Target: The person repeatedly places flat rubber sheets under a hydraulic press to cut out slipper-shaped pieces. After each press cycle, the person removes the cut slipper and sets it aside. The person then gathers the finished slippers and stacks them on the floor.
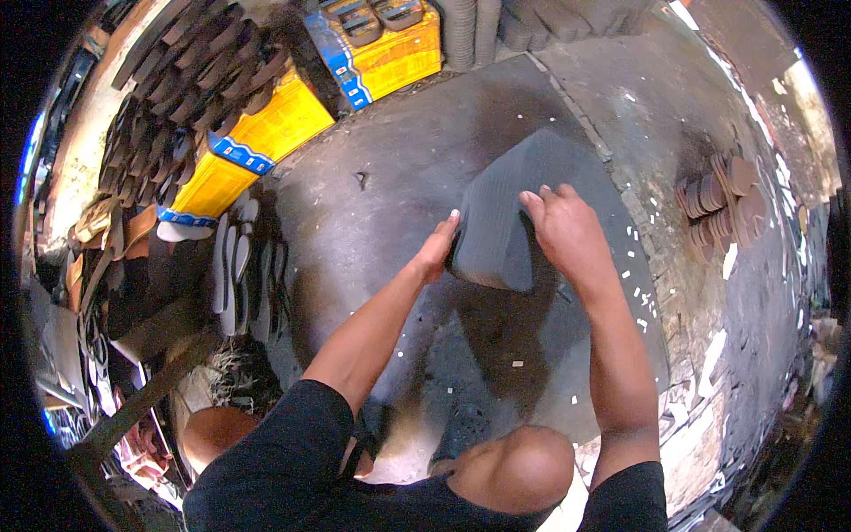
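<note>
Dark grey rubber is what both hands are on in the head view: a thick, ribbed rubber sheet (501,213) with a rounded top corner, lifted off the black work slab (372,177) and bowed towards the person. The left hand (439,248) clamps its near-left edge, thumb pointing up along the face and fingers tucked behind, out of sight. The right hand (567,230) lies over the right edge, fingertips (532,199) curled onto the ribbed face and closed on it. So both hands are shut on the sheet, which hangs between them, its lower edge just below the left thumb.

By my reading the step in hand is lifting and flexing or turning this sheet, not yet laying it flat. A next move would call for both grips to hold evenly while the sheet swings, since it bends under its own weight (it looks floppy rather than stiff), and for its lower edge to clear the slab.

Beyond the left hand's knuckles, well apart, stand yellow-and-blue cartons (257,142) and rows of dark sole blanks (191,80); pale insoles (235,266) lie nearer. Past the right hand's fingers, a small heap of brown cut pieces (722,199) sits on the littered floor.
</note>
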### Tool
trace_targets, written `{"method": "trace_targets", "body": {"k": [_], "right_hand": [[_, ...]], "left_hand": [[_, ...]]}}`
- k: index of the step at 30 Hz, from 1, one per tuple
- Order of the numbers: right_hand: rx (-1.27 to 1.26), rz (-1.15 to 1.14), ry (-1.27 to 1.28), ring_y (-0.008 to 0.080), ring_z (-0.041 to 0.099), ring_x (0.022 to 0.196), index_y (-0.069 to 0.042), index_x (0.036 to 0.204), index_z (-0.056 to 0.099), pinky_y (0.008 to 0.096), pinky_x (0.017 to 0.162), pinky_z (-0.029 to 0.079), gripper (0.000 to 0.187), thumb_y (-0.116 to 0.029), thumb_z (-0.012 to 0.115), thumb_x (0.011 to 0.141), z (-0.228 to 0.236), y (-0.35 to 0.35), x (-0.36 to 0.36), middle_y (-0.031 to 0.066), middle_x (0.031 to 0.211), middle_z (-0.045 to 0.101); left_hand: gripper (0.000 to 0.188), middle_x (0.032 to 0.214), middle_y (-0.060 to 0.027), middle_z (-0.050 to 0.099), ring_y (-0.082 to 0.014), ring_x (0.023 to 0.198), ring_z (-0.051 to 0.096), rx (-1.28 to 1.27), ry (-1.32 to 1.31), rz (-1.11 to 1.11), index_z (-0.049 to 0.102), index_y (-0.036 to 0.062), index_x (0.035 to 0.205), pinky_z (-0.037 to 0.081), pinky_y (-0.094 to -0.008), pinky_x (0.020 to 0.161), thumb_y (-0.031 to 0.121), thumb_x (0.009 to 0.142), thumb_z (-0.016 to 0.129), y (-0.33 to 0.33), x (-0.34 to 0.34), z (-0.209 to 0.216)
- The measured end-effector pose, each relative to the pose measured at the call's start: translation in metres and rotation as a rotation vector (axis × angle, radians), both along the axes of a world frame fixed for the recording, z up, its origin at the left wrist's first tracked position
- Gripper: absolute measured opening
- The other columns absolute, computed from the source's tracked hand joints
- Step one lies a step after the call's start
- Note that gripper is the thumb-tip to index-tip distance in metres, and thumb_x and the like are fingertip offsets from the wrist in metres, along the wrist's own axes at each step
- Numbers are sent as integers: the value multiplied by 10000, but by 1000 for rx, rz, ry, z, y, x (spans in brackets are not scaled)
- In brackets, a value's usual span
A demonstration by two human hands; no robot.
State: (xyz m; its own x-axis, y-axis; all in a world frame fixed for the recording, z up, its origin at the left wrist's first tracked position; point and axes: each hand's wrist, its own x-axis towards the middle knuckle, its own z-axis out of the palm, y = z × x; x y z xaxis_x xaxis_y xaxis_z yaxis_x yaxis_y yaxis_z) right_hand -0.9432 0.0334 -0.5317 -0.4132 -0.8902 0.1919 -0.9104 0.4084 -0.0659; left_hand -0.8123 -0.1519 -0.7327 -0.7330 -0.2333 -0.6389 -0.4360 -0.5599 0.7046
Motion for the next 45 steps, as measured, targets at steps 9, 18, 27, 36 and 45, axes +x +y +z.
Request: {"method": "trace_targets", "body": {"k": [9,18,27,36,45], "right_hand": [[149,-43,-187,397,721,934,-29,974,771,482,845,601,291,-171,518,999,2,-81,28,240,991,720],[347,-251,-379,458,640,1181,25,1250,688,525,990,534,518,-411,660,971,44,-79,27,270,1234,692],[-85,-217,-572,337,715,1040,-87,1421,602,423,907,564,576,-374,743,941,124,-97,110,237,1261,681],[107,33,-885,236,703,945,-56,1403,612,367,860,570,582,-351,774,929,24,-207,197,163,1178,716],[199,-185,-858,477,475,1379,-26,1499,484,532,1156,391,1002,-704,739,807,-136,-187,232,303,1461,524]], "left_hand": [[731,1194,-138,694,-252,1074,663,-597,-217,-796,587,44,1407,537,-391,940,649,998,564,-137,76,108],[1264,1573,-219,433,-397,1484,372,-1449,-769,-165,265,78,1613,328,-610,1172,720,685,835,-228,267,164],[1241,1590,-273,416,-426,1471,409,-1026,-746,168,243,21,1627,339,-463,1212,891,800,560,-356,373,50],[1080,1702,-224,191,-488,1566,127,-1368,-343,-789,312,325,1631,154,-747,1190,930,765,535,-225,275,122],[957,1624,-91,432,-345,1566,258,-1503,459,-1395,489,276,1543,56,-746,1203,822,771,637,-193,256,123]]}}
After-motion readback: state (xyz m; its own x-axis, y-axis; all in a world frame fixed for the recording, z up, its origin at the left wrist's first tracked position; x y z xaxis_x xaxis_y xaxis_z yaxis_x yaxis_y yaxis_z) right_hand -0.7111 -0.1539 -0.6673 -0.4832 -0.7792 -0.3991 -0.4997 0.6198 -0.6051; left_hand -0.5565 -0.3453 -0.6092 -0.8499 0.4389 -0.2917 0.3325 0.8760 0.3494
